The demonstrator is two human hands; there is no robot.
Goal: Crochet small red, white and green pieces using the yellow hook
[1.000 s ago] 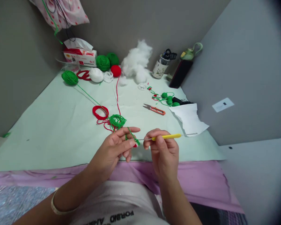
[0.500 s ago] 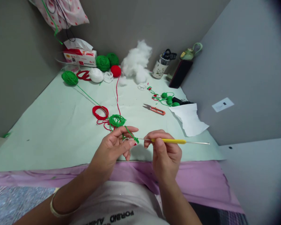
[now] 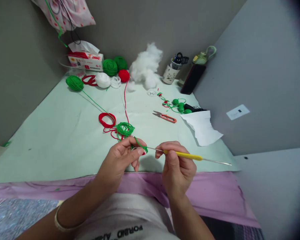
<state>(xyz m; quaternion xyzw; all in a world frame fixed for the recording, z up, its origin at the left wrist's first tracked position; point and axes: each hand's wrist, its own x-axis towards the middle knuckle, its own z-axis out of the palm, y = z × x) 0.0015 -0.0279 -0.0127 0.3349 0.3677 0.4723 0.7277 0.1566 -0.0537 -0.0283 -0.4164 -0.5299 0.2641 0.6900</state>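
Between the thumb and fingers of my left hand (image 3: 123,156) is a small crochet piece (image 3: 145,150) in green, white and red yarn. Green yarn runs over its index finger to the piece. My right hand (image 3: 178,163) grips a crochet hook (image 3: 183,154) by its yellow handle, pen-like. The hook's thin metal tip reaches left to the top of the piece; whether it is inside a stitch is too small to tell. Just beyond my left hand lie a coil of green yarn (image 3: 125,128) and a loop of red yarn (image 3: 107,120).
Orange-handled thread snips (image 3: 165,116) and a torn white paper (image 3: 202,128) lie to the right. Green crocheted balls (image 3: 180,106) are behind them. Along the back stand yarn balls (image 3: 110,67), white stuffing (image 3: 146,65), a tissue pack (image 3: 86,60), a cup (image 3: 170,72) and a phone (image 3: 193,78).
My right hand has shifted slightly right, and the crochet hook now tilts more, its back end lower and farther right. My left index finger has dropped a little.
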